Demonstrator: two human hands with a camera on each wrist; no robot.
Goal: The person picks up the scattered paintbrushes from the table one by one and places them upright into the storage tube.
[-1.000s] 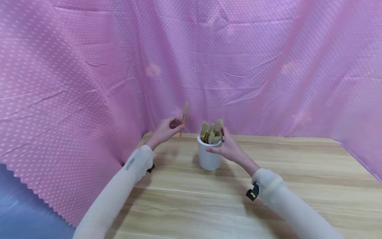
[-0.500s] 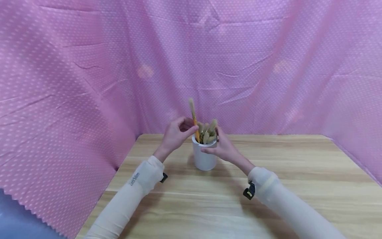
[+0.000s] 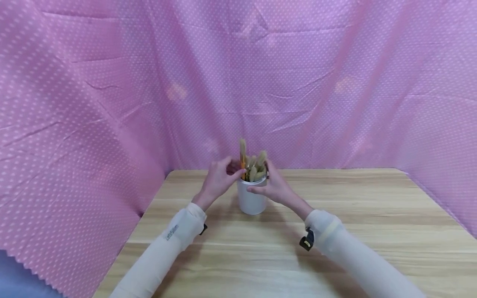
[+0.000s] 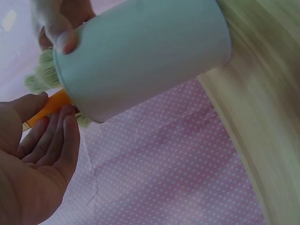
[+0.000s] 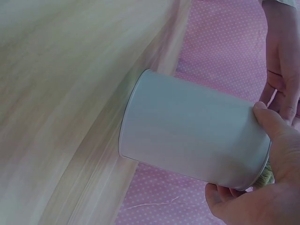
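Observation:
A white cylindrical canister [image 3: 252, 202] stands upright on the table, filled with several brushes [image 3: 262, 158] whose pale bristles point up. My left hand [image 3: 220, 179] pinches a paintbrush [image 3: 243, 148] between thumb and fingers, bristles up, at the canister's left rim. In the left wrist view its orange handle [image 4: 57, 101] reaches into the mouth; the lower end is hidden inside. With thumb in front and fingers behind, my right hand [image 3: 276, 186] grips the canister near its rim. The right wrist view shows the right thumb [image 5: 272, 119] on the canister wall.
The canister rests on a light wood-grain table [image 3: 335, 231]. A pink dotted cloth [image 3: 298, 82] hangs behind the table and along its left side. Small black cameras [image 3: 307, 240] are strapped at the wrists.
My left hand has moved right to the canister and lowered the paintbrush into its left side. The right hand keeps its grip on the canister. The head view has shifted slightly.

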